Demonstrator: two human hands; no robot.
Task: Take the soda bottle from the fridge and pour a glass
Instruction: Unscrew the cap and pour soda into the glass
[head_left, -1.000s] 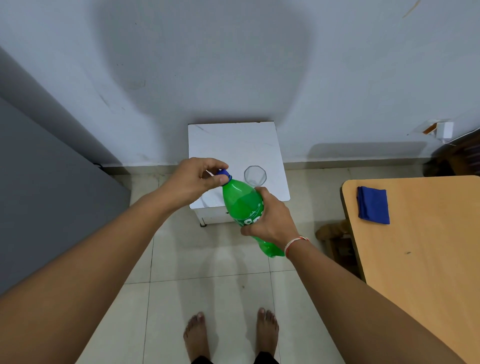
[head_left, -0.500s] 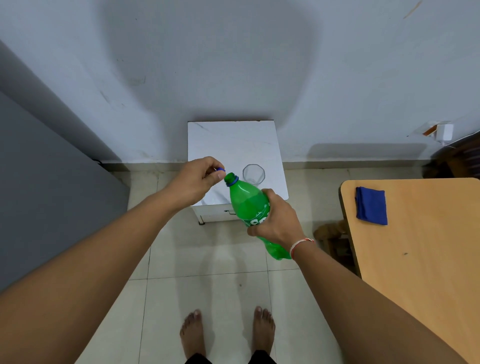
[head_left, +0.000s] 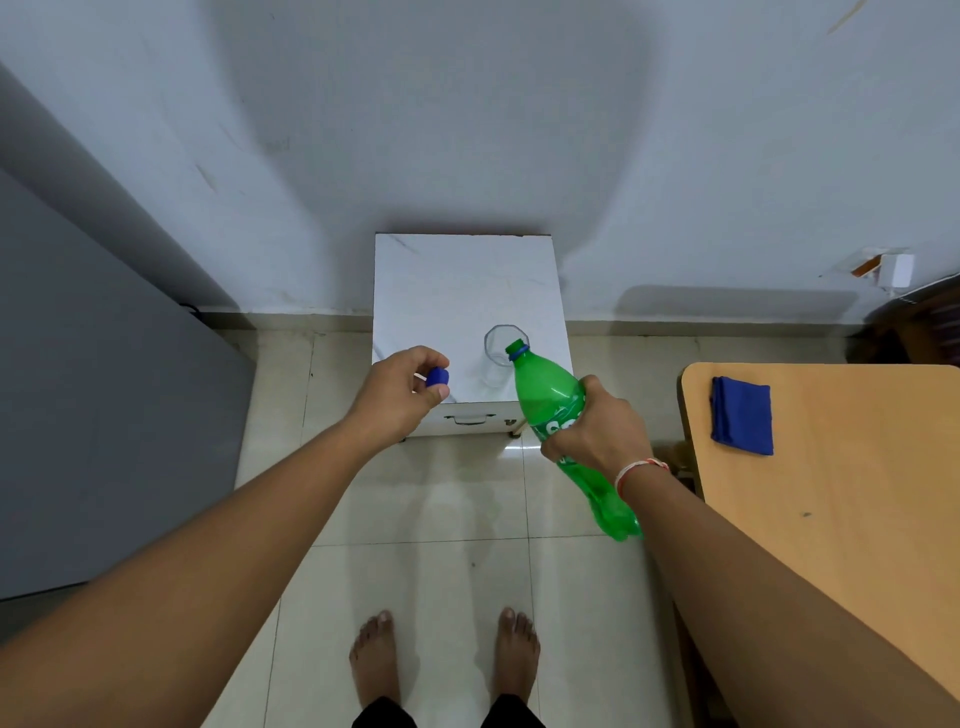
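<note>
My right hand (head_left: 597, 428) grips the middle of a green soda bottle (head_left: 548, 395), which is uncapped and tilted, its mouth up and to the left at the rim of a clear empty glass (head_left: 498, 358). The glass stands upright near the front of a small white marble-topped cabinet (head_left: 457, 280). My left hand (head_left: 400, 395) hovers over the cabinet's front left corner and pinches the blue bottle cap (head_left: 437, 376) between thumb and fingers. No liquid shows in the glass.
A grey fridge side (head_left: 104, 405) fills the left. A wooden table (head_left: 841, 493) at the right carries a folded blue cloth (head_left: 742, 415). My bare feet (head_left: 441, 654) stand on the tiled floor. A wall socket (head_left: 893, 267) sits at the far right.
My left hand twisted the cap off and drew it away to the left. My right hand moved the bottle right and forward, bringing its mouth to the glass.
</note>
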